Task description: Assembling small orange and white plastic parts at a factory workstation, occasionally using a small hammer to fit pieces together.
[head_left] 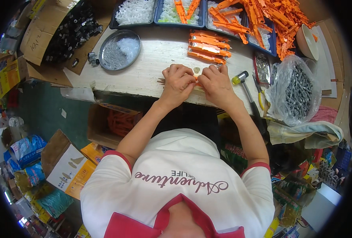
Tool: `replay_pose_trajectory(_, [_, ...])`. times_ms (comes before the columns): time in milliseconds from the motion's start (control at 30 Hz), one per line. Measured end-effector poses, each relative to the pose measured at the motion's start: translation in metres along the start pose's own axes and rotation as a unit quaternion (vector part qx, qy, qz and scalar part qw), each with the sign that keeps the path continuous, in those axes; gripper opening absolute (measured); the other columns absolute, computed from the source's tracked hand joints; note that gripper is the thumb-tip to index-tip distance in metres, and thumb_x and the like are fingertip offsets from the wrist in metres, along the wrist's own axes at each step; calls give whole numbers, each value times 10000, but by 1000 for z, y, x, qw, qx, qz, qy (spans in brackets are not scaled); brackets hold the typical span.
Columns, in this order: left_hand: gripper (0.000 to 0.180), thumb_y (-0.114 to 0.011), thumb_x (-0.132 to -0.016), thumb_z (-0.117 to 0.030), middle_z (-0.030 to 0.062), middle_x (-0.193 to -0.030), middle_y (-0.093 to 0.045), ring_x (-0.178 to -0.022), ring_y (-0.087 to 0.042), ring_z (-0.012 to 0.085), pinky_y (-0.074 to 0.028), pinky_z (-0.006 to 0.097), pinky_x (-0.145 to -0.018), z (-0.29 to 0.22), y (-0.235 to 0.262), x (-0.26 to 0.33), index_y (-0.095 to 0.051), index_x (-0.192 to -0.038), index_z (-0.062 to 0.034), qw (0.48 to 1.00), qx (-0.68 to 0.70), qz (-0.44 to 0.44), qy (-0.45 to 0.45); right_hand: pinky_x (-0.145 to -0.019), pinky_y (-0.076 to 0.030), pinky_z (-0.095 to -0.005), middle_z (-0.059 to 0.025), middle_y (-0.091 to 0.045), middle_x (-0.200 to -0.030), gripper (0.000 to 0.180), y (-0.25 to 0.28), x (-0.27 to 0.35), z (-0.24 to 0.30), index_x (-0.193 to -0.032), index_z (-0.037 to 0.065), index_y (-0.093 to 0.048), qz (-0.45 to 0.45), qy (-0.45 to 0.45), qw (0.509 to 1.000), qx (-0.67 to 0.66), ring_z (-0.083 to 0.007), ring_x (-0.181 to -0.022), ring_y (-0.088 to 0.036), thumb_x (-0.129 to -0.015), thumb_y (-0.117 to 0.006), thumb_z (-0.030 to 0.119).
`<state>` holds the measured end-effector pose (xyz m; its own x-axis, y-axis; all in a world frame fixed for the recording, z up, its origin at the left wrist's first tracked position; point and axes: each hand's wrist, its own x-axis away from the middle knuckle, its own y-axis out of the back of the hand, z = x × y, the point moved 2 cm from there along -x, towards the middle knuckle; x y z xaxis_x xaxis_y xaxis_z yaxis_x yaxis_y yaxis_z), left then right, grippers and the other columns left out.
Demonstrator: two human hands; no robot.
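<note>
At the front edge of the white workbench (152,47), my left hand (178,82) and my right hand (215,85) are close together with curled fingers. Between them a small bit of an orange plastic part (198,79) shows; both hands pinch it, and most of it is hidden under the fingers. Just beyond my hands lies a row of several finished-looking orange plastic pieces (209,47) with metal strips. A hammer (243,83) with a yellow-green and grey head rests right of my right hand, beside yellow-handled pliers (260,97).
Blue trays (156,23) of small white parts line the back, with heaped orange pieces (281,23) at right. A round metal dish (103,53) and a carton of black parts (35,43) stand left. A plastic bag of grey screws (299,95) sits right.
</note>
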<state>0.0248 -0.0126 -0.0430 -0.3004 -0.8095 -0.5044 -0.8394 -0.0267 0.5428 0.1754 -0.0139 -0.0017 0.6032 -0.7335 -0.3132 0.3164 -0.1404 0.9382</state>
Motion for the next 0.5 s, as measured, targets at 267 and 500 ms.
replay_pose_trajectory(267, [89,-652,-662,-45,0,-880,-571,-938,-472,196,-273,344,-839,1,0,-1,-605,-725,-86,1000,15,3,3,-768,-309,-364,-51,-508,-789,154,-2,-4,-1,-763,69,-581,59,1,998,-15,-215,-839,-481,-616,-599,26])
replay_pose_trajectory(500, [98,-634,-641,-36,9,-891,-560,-943,-472,199,-272,348,-838,3,0,-1,-593,-719,-78,1000,20,1,-3,-730,-318,-343,-45,-487,-764,194,-5,-11,8,-751,68,-561,49,18,998,33,-218,-811,-474,-570,-615,24])
